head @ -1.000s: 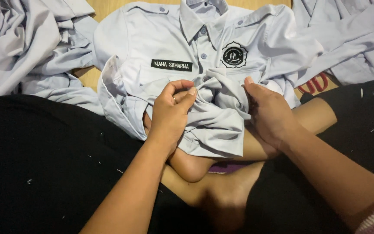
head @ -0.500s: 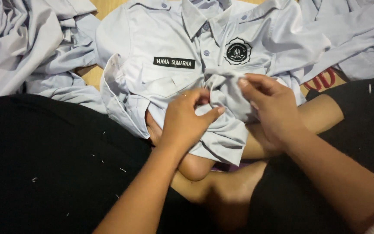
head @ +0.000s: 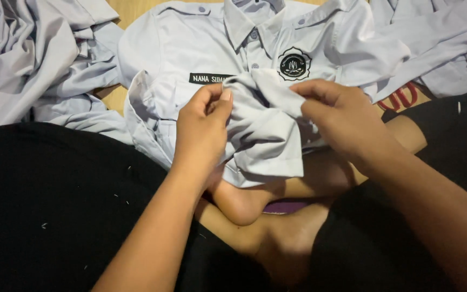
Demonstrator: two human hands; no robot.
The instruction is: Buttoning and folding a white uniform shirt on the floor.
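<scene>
Wooden floor beneath a pale grey shirt, both hands, left and right, pinched closed on its bunched hem.

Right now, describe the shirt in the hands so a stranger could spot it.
Among the heap of pale grey shirts, find the one spread across the lap. That uniform shirt alone has its hem pinched by the left hand and right hand, showing a round black chest emblem.

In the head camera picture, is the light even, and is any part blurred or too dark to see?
Head view: soft, fairly even light on the pale grey shirt, no glare; the black clothing swallows detail, nearly flat black; the left hand and right hand are slightly soft but readable; light shadow lies under the lifted fabric fold.
</scene>
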